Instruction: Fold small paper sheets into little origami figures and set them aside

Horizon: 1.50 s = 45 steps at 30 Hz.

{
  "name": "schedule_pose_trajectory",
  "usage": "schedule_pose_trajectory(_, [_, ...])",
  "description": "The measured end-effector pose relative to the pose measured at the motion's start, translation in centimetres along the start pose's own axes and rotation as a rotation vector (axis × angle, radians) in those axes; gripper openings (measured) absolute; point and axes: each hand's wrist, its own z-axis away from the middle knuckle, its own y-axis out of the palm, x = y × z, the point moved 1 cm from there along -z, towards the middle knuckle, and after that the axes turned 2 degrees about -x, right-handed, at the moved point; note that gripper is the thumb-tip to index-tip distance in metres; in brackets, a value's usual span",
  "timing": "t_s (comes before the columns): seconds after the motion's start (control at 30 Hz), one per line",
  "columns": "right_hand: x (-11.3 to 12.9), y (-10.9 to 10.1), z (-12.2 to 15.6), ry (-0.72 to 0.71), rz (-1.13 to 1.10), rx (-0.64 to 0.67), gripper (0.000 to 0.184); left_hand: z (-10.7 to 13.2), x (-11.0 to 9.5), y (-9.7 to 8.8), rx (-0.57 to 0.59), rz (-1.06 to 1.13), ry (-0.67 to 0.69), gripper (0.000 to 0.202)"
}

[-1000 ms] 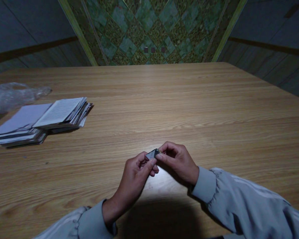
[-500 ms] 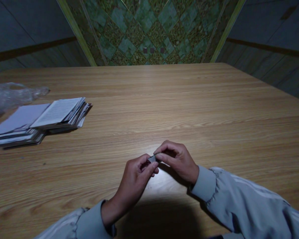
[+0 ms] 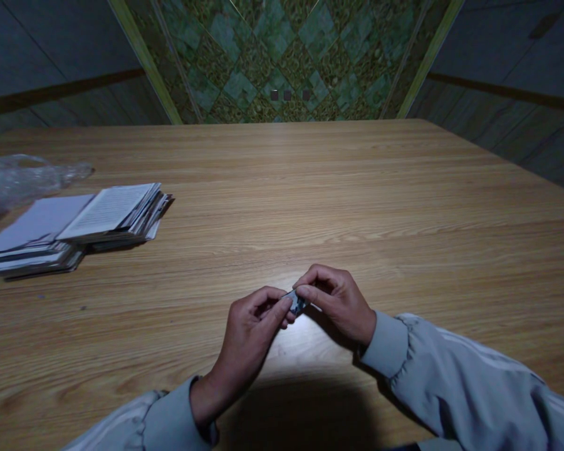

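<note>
Between my two hands, a little above the wooden table (image 3: 338,207), is a small flat piece (image 3: 295,302), pale blue-grey with dark patches. Its exact kind is too small to make out. My left hand (image 3: 251,326) pinches it from the left, with the thumb lying across its face. From the right, the thumb and forefinger of my right hand (image 3: 336,304) are closed on its upper right edge. Fingers cover part of the piece on both sides.
Two stacks of papers, a left stack (image 3: 32,232) and a right stack (image 3: 113,210), lie side by side at the left. Behind them is a crumpled clear plastic bag (image 3: 23,181). A patterned green wall (image 3: 282,56) rises beyond the table's far edge.
The small piece has turned, so its dark-patched face now shows where a plain grey surface showed before. My left hand has shifted slightly left; my right hand stays nearly in place.
</note>
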Motion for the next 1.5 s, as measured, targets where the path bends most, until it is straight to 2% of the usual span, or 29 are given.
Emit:
schedule_pose_trajectory(0.2, [0.0, -0.1, 0.1, -0.014, 0.010, 0.019, 0.026, 0.1, 0.3, -0.2, 0.035, 0.042, -0.026, 0.021])
schedule_pose_trajectory(0.37, [-0.1, 0.0, 0.0, 0.045, -0.053, 0.001, 0.028, -0.1, 0.1, 0.1, 0.059, 0.059, -0.061, 0.020])
schedule_pose_trajectory(0.5, [-0.3, 0.0, -0.2, 0.047, -0.058, -0.032, 0.025, -0.2, 0.0, 0.4, 0.036, 0.092, -0.105, 0.020])
schedule_pose_trajectory(0.67, [-0.5, -0.1, -0.3, 0.084, -0.077, -0.006, 0.027, -0.4, 0.0, 0.1, -0.015, 0.114, -0.127, 0.025])
schedule_pose_trajectory(0.83, [-0.5, -0.3, -0.1, 0.046, -0.028, 0.008, 0.023, -0.4, -0.2, -0.2, -0.034, 0.109, -0.131, 0.027])
schedule_pose_trajectory(0.97, [-0.3, -0.5, -0.1, 0.017, 0.031, 0.028, 0.023, -0.4, 0.1, -0.2, 0.001, 0.087, -0.129, 0.027])
schedule_pose_trajectory(1.1, [-0.2, -0.7, -0.3, -0.002, 0.096, 0.034, 0.028, -0.5, 0.2, -0.2, 0.026, 0.021, -0.068, 0.024])
schedule_pose_trajectory(1.27, [0.1, -1.1, -0.6, -0.007, 0.279, 0.087, 0.025, -0.5, -0.3, -0.4, -0.007, -0.231, 0.158, 0.014])
schedule_pose_trajectory(1.4, [0.8, -1.1, -0.7, -0.222, 0.573, 0.116, 0.014, -0.7, -0.5, -0.6, -0.030, -0.346, 0.269, 0.011])
schedule_pose_trajectory(1.5, [1.0, -0.9, -0.7, -0.373, 0.663, 0.105, 0.015, -0.8, -0.3, -0.7, -0.017, -0.361, 0.298, 0.010])
